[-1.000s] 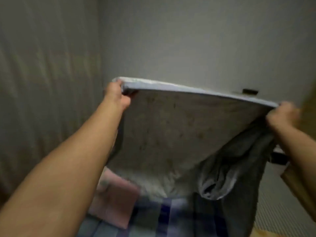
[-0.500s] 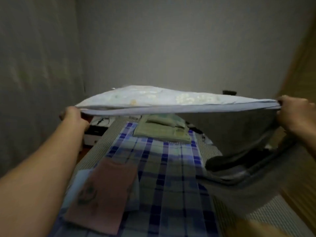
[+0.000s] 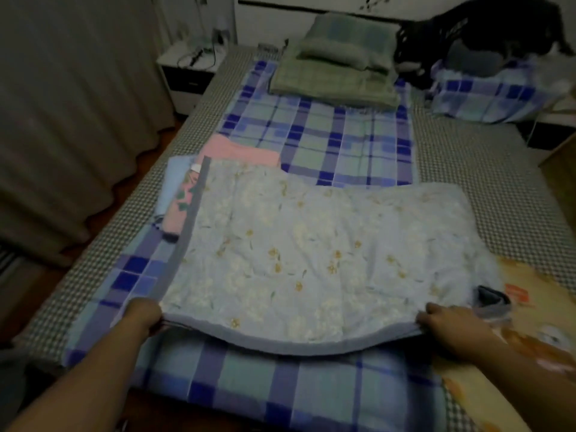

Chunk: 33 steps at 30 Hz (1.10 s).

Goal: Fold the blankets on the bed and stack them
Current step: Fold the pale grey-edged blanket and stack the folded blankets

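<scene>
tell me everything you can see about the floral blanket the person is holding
The floral blanket is pale blue with small yellow flowers and a grey border along its left and near edges. It looks soft, quilted and rumpled. It lies spread flat across the plaid sheet, its far left corner overlapping a folded pink blanket. The left hand and right hand each grip a near corner, and the near edge sags between them. A grey bit curls up at the right corner.

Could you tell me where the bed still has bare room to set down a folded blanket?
The plaid sheet lies bare between the green folded blanket and the floral blanket. The left side is crowded: the pink blanket sits against the floral one.
</scene>
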Motion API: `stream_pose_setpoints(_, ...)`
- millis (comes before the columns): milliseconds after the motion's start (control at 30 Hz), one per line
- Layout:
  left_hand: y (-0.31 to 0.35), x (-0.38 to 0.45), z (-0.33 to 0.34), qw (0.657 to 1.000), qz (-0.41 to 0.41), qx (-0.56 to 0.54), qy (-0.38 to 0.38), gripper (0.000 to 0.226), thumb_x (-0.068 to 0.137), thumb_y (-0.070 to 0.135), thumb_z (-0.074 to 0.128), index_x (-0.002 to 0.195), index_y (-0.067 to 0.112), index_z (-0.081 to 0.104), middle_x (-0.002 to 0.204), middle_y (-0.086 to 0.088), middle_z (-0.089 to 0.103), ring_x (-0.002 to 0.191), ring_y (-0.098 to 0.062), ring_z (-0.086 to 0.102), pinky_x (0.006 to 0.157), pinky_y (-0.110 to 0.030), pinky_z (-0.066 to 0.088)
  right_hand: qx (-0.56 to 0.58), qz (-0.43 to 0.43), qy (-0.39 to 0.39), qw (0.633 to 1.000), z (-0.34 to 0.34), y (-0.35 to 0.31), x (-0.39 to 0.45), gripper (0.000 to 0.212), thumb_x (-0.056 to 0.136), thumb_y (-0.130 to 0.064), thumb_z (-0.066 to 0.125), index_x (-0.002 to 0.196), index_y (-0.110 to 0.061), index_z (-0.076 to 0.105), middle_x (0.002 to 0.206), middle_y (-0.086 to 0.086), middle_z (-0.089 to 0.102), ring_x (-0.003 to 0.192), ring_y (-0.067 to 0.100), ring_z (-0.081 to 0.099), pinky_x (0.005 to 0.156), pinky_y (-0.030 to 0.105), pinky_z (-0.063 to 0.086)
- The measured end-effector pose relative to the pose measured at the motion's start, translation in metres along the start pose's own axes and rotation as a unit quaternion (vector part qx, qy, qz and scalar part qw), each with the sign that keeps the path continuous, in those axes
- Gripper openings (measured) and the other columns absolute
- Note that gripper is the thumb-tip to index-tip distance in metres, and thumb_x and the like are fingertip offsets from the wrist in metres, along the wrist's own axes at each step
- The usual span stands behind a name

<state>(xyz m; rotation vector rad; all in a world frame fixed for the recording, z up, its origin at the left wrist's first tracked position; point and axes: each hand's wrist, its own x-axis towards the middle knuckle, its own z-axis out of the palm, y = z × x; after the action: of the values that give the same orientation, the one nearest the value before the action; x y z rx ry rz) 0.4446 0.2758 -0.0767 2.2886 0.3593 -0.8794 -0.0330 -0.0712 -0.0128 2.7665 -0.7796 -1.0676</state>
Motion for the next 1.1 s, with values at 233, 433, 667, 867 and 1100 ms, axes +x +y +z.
stream_pose_setpoints(233, -0.006, -0.021, 0.022, 0.995, 0.036, 0.058, 0.078, 0.053, 0.095, 0.010, 0.052, 0.147, 0.006, 0.039, 0.137, -0.024, 0.053, 0.120, -0.041, 0.055, 0.096, -0.042, 0.048, 0.069, 0.027, -0.034, 0.997, 0.041, -0.051, 0.017, 0.046, 0.032, -0.044, 0.093, 0.056, -0.021, 0.061, 0.062, -0.001, 0.060, 0.043, 0.020, 0.061, 0.036, 0.030, 0.037)
stream_pose_setpoints(433, 0.030, -0.095, 0.101, 0.905, 0.358, 0.227, -0.017, 0.043, 0.095, 0.010, 0.046, 0.134, 0.024, 0.057, 0.136, -0.019, 0.053, 0.117, -0.039, 0.056, 0.096, -0.044, 0.046, 0.096, 0.106, 0.033, 0.989, 0.071, -0.040, -0.008, 0.020, 0.081, -0.026, 0.070, 0.100, -0.023, 0.064, 0.105, 0.006, 0.059, 0.070, 0.030, 0.068, 0.051, 0.037, 0.042)
stream_pose_setpoints(667, 0.038, -0.156, 0.237, 0.751, 0.492, 0.424, -0.118, 0.033, 0.095, 0.012, 0.045, 0.122, 0.012, 0.064, 0.132, -0.010, 0.055, 0.109, -0.029, 0.060, 0.090, -0.039, 0.048, 0.099, 0.362, 0.101, 0.922, 0.056, 0.118, -0.145, 0.016, 0.080, -0.005, 0.073, 0.087, 0.007, 0.066, 0.073, 0.020, 0.060, 0.054, 0.031, 0.062, 0.047, 0.033, 0.051)
stream_pose_setpoints(867, 0.005, -0.182, 0.305, 0.621, 0.533, 0.556, -0.145, 0.022, 0.083, 0.025, 0.062, 0.086, 0.004, 0.070, 0.098, -0.016, 0.064, 0.079, -0.034, 0.065, 0.061, -0.040, 0.057, -0.072, 0.450, 0.174, 0.873, 0.080, 0.240, -0.202, 0.048, 0.093, -0.002, 0.033, 0.140, 0.009, 0.035, 0.119, 0.043, 0.045, 0.061, 0.041, 0.060, 0.055, 0.044, 0.046)
stream_pose_setpoints(1100, -0.046, -0.221, 0.393, 0.530, 0.564, 0.620, -0.130, 0.065, 0.090, 0.068, 0.042, 0.130, 0.018, 0.054, 0.122, -0.004, 0.055, 0.107, -0.023, 0.054, 0.084, -0.038, 0.045, 0.034, 0.239, -0.182, 0.953, 0.232, 0.200, -0.167, 0.032, 0.046, -0.017, 0.095, 0.061, -0.011, 0.068, 0.055, 0.008, 0.062, 0.043, 0.028, 0.059, 0.040, 0.033, 0.049)
